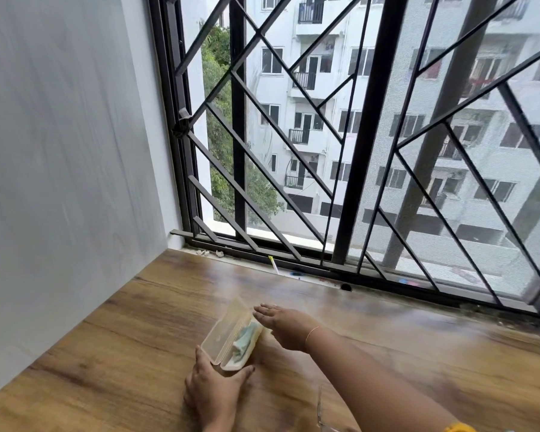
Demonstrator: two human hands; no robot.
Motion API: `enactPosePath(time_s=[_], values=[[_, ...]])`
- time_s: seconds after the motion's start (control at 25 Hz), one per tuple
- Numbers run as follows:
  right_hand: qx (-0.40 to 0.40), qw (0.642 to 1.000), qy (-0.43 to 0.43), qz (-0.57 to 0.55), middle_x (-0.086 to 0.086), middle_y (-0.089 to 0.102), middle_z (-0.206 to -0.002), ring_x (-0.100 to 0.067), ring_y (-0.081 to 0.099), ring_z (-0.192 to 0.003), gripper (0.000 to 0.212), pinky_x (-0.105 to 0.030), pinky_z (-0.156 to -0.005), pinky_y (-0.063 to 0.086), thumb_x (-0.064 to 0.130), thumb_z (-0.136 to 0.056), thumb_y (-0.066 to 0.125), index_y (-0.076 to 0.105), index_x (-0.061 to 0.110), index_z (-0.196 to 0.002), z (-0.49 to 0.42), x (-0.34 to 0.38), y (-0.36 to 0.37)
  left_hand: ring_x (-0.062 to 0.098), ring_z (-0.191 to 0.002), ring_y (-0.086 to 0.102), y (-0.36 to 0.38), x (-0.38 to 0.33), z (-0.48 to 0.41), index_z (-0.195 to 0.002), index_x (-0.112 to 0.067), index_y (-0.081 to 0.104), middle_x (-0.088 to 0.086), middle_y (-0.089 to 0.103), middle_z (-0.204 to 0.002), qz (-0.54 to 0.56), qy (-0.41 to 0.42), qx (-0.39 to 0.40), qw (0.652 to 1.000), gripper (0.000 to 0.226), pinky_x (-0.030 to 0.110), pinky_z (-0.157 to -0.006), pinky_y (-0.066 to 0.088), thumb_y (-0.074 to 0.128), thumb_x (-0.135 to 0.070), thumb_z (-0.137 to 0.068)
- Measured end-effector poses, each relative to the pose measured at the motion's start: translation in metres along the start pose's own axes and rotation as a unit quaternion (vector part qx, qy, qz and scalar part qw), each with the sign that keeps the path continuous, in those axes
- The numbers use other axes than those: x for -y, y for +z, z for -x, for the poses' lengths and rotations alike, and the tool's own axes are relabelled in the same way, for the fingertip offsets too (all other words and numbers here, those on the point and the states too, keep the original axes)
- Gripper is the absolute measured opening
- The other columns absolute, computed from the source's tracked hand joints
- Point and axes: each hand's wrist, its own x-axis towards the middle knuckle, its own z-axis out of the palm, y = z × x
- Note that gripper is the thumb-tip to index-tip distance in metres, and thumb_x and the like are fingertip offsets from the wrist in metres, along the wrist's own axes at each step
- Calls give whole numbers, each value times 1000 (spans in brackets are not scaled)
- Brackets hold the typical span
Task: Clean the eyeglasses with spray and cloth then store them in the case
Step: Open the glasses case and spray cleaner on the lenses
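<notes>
Eyeglasses [320,406]: nearer than the case and to its right; only a faint clear outline, cut off by the bottom edge.
Left hand [214,388]: grips the case's near end, thumb on one side, fingers on the other.
Case [223,330]: translucent, lid open, lying on the wooden table [106,353].
Cloth [246,338]: pale blue-green, bunched inside the case, its far part hidden by the right hand.
Right hand [281,325]: fingers straight and together, over the case's right edge; contact unclear.
Window grille [293,151]: well beyond the case.
</notes>
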Motion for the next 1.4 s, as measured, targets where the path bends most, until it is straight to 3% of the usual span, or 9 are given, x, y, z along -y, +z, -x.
enactPosePath(time_s=[0.24, 0.44, 0.64, 0.84, 1.04, 1.12, 1.2, 1.32, 1.4], values=[[16, 1000, 5, 12, -7, 12, -156, -19, 8, -144, 61, -32, -117, 14, -5, -91, 34, 12, 8, -147, 10, 10, 3, 42, -106, 53, 0, 2, 4, -130, 2, 43, 24, 62, -115, 6, 8, -12, 1000, 121, 46, -91, 39, 93, -38, -28], [13, 1000, 9, 15, -9, 10, -156, -19, 7, -144, 64, -32, -117, 13, -8, -89, 33, 10, 7, -147, 13, 18, 1, 41, -102, 56, 2, 9, 1, -118, 4, 49, 25, 63, -110, 3, 15, -5, 1000, 110, 48, -90, 42, 92, -40, -28], [-2, 1000, 22, 20, -9, 9, -156, -20, 6, -144, 68, -33, -118, 13, -10, -86, 36, 10, 7, -147, 26, 24, 0, 45, -108, 51, 1, 4, 1, -130, 8, 40, 31, 57, -118, 8, 17, 3, 1000, 121, 48, -94, 37, 94, -34, -29], [-80, 995, 60, 20, -12, 8, -156, -22, 6, -144, 65, -33, -118, 8, -9, -86, 32, 9, 5, -146, 56, 26, -5, 48, -108, 49, 5, 7, -4, -130, 4, 39, 32, 56, -118, -8, 13, -12, 1000, 122, 49, -92, 39, 93, -39, -29], [-186, 972, 142, -10, -13, 10, -155, -23, 7, -144, 63, -27, -115, 0, -9, -86, 29, 12, 3, -145, 117, 19, -8, 50, -99, 53, 13, 15, -10, -116, 4, 41, 35, 59, -106, -14, 40, -11, 999, 115, 54, -86, 45, 92, -45, -26], [-220, 956, 192, -27, -13, 13, -154, -21, 9, -144, 62, -25, -114, -1, -9, -86, 30, 15, 3, -145, 148, 11, -7, 50, -89, 56, 16, 22, -9, -115, 5, 41, 38, 58, -97, -14, 66, -27, 997, 118, 54, -79, 46, 83, -64, -30], [-245, 939, 238, -49, -11, 18, -154, -18, 13, -143, 61, -20, -113, 0, -8, -86, 32, 18, 4, -144, 182, 4, -2, 46, -81, 56, 20, 26, 1, -116, 3, 47, 34, 57, -94, -19, 126, -56, 990, 106, 48, -73, 43, 57, -82, -52], [-273, 915, 280, -96, -5, 25, -152, -12, 20, -141, 54, -7, -108, 2, -4, -91, 34, 26, 9, -143, 230, 6, 11, 42, -88, 57, 22, 21, 18, -105, -4, 62, 26, 61, -103, 10, 346, -138, 928, 58, 47, -81, 42, 53, -52, -74], [-295, 902, 293, -120, -1, 32, -149, -7, 24, -139, 54, -1, -105, 3, -7, -90, 36, 34, 12, -140, 254, 11, 25, 32, -93, 57, 25, 9, 31, -102, -11, 66, 14, 65, -104, 35, 516, -89, 851, 35, 35, -99, 36, 51, -34, -80]])
